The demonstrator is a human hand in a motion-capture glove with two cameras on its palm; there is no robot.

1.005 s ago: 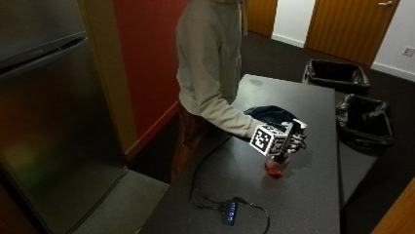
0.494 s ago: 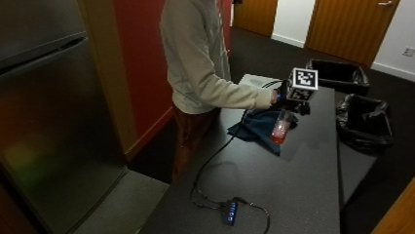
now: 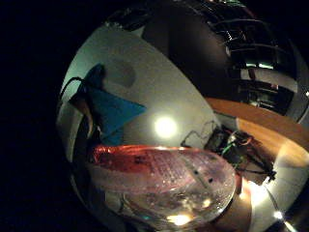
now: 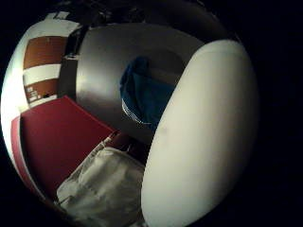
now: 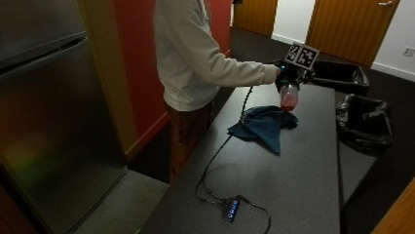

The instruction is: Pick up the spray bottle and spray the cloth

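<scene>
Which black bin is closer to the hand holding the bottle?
The farther-back black bin, just behind the gloved right hand; the other bin sits off the table's side.

We see a dim room in the outside view; the far doorway at upper right is brightest. A round glare spot sits on the grey worktop (image 3: 145, 92) in the little-finger palm view. Both palm views bend strongly toward their dark edges, and the clear plastic spray bottle with red liquid (image 3: 164, 183) looms blurred.

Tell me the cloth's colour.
The cloth is dark teal blue, plain, clearest in the outside view.
</scene>
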